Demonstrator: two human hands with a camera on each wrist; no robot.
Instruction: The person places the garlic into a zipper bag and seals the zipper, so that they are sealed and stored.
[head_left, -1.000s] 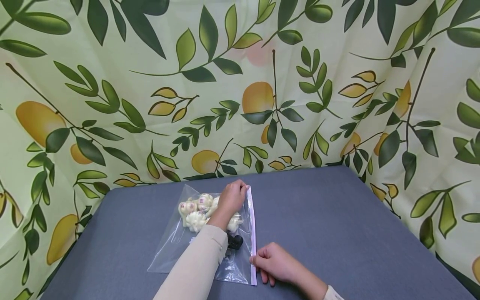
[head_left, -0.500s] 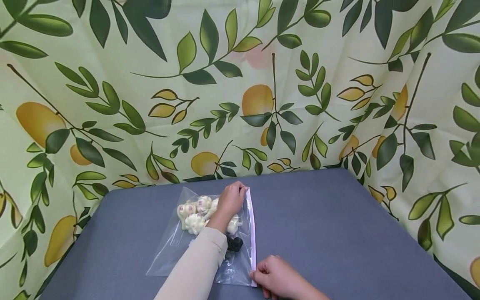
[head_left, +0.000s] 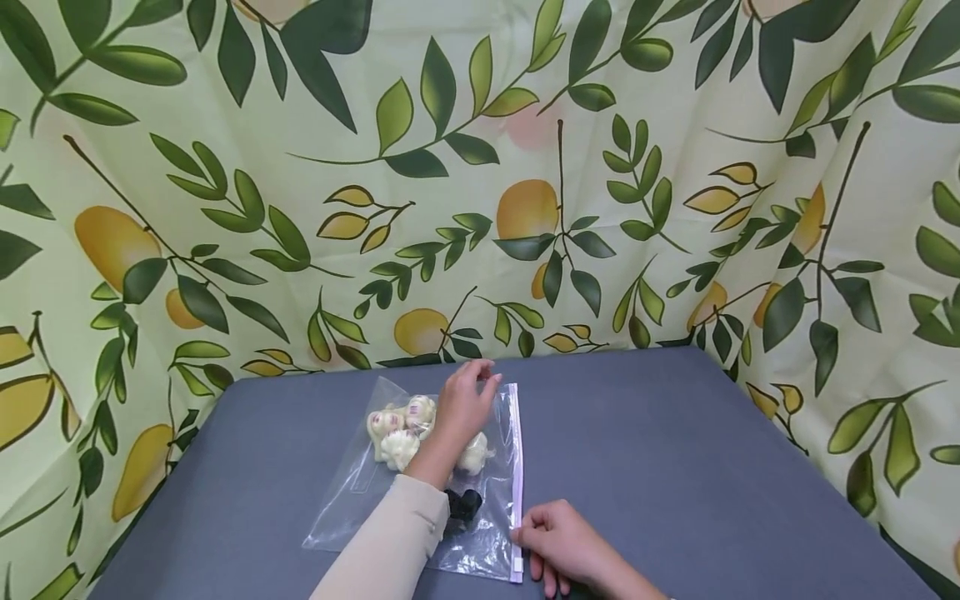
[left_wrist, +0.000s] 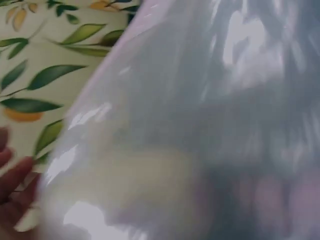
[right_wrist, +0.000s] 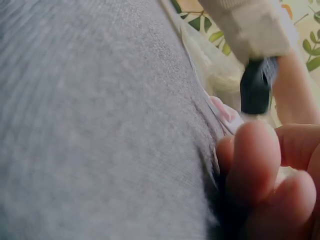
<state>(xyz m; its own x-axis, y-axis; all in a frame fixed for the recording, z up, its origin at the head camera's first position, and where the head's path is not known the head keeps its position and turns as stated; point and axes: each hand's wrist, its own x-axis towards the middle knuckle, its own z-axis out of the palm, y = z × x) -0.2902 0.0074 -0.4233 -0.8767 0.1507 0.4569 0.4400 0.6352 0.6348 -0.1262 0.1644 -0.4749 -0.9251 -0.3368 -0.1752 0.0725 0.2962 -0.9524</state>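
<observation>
Near the back left part of the grey table [head_left: 675, 467], lay flat a clear zip bag [head_left: 352, 500], holding several cream toy figures [head_left: 397, 433] and a small black piece [head_left: 461, 504], its pink-white zip strip [head_left: 516, 475] running toward the front edge. Hovered over the bag's far end beside the strip's top, left hand [head_left: 463, 408], fingers loosely bent, gripping nothing. Pinched the strip near its front end, right hand [head_left: 562, 546], fingertips [right_wrist: 250, 160] pressed together.
</observation>
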